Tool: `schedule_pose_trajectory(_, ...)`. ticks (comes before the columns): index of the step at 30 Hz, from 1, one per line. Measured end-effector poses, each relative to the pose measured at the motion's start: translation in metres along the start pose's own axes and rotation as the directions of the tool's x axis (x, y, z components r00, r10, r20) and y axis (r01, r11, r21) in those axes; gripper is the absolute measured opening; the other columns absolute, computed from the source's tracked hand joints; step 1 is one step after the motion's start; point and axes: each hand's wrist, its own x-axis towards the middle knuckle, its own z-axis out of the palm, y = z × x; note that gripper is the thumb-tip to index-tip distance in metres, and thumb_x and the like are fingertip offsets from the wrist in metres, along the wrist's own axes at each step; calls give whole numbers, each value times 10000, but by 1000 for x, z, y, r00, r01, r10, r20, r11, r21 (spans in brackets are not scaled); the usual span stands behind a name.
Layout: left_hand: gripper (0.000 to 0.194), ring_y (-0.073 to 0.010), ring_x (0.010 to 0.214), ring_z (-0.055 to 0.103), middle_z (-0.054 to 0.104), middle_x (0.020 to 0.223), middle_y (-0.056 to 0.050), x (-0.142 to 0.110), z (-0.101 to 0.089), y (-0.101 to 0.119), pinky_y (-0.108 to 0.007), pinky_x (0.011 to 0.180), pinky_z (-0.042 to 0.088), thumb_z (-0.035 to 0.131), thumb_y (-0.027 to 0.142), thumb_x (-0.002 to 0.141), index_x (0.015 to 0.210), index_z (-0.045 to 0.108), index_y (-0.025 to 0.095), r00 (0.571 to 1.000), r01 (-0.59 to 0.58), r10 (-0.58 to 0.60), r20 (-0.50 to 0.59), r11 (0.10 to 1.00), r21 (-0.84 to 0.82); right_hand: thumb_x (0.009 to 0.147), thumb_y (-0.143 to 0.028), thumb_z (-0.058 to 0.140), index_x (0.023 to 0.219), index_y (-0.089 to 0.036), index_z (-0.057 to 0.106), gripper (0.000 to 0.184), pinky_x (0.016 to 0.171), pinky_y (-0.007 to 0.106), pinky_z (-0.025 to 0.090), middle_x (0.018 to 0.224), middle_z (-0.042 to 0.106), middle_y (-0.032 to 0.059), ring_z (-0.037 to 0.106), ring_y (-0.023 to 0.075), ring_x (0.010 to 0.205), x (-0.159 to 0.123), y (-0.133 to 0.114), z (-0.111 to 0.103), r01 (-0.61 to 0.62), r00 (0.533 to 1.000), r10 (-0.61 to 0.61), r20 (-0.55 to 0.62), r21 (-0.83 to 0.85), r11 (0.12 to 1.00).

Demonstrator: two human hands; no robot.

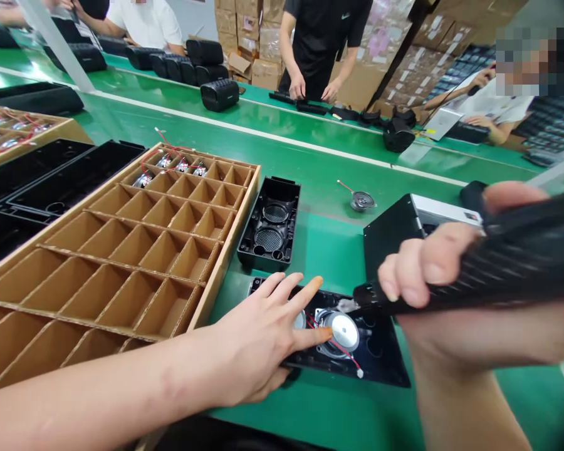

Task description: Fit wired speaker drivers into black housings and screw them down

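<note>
In the head view my left hand [258,338] lies spread over a black plastic speaker housing [383,360], one fingertip on the silver back of a round speaker driver [346,332]. A red wire with a white plug [360,373] trails from that driver. Part of a second driver [301,321] shows under my fingers. My right hand [474,338] is wrapped round a black electric screwdriver [521,263]. Its tip [350,305] points left, just above the housing beside the driver; whether it touches a screw is unclear.
A divided cardboard box [188,307] at left holds several drivers at its far end. Beyond my hands are another housing [291,219], a loose driver [361,200] and a black-and-silver box [390,232]. Finished-looking speakers [220,95] and co-workers [326,44] are across the green bench.
</note>
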Motion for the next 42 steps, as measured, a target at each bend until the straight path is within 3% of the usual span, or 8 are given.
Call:
schedule_pose_trajectory(3,809,-546,1508,353,247,1732,-228,2,0,-2,-701,1165,348,845,361,813,1554,525,328,1000,-27,27,-1,1000,-3,829,-811,683,1143,-286,712,613,340,278,385,589,564,-37,465,142,388,-1,24,10,-18,998,10,56,156,988)
schedule_pose_trajectory(7,822,-519,1503,366,257,1724,-240,3,1,-4,-682,1174,338,853,377,802,1555,527,321,1000,-29,29,-3,1000,5,847,-888,568,1172,-278,675,701,338,280,382,602,563,-41,459,143,378,-2,40,6,-8,997,1,78,94,996)
schedule_pose_trajectory(13,822,-482,1475,401,299,1714,-197,3,4,-4,-649,1176,343,843,413,803,1557,526,333,999,-37,37,-19,999,22,856,-908,519,1149,-276,668,712,324,278,368,587,538,-46,454,145,371,-1,42,9,2,998,-7,60,79,997)
schedule_pose_trajectory(19,829,-494,1475,397,286,1703,-244,3,5,-4,-672,1166,336,842,397,798,1560,524,322,999,-47,48,-16,999,20,876,-901,497,1154,-269,671,712,329,292,389,587,543,-39,452,153,363,-3,46,10,7,997,-13,79,72,997)
schedule_pose_trajectory(29,813,-489,1469,397,312,1689,-218,3,2,-4,-666,1158,351,830,403,818,1564,518,331,999,-40,40,12,999,24,837,-895,576,1083,-238,700,712,294,276,379,584,592,-24,459,152,333,-3,54,10,-4,982,-32,188,192,981)
schedule_pose_trajectory(37,784,-448,1466,389,403,1611,-185,4,-1,-4,-677,1188,323,804,379,837,1562,508,351,999,-20,20,37,1000,-2,814,-911,581,1075,-266,709,707,349,263,415,620,609,-23,494,146,390,-10,52,12,-105,967,57,248,185,977)
schedule_pose_trajectory(42,759,-453,1476,376,411,1607,-177,3,-3,-4,-689,1193,312,799,376,839,1547,526,351,999,-8,8,47,1000,-4,805,-918,583,1096,-261,737,735,355,242,391,596,610,-7,480,141,381,-9,57,9,-111,952,37,303,231,967)
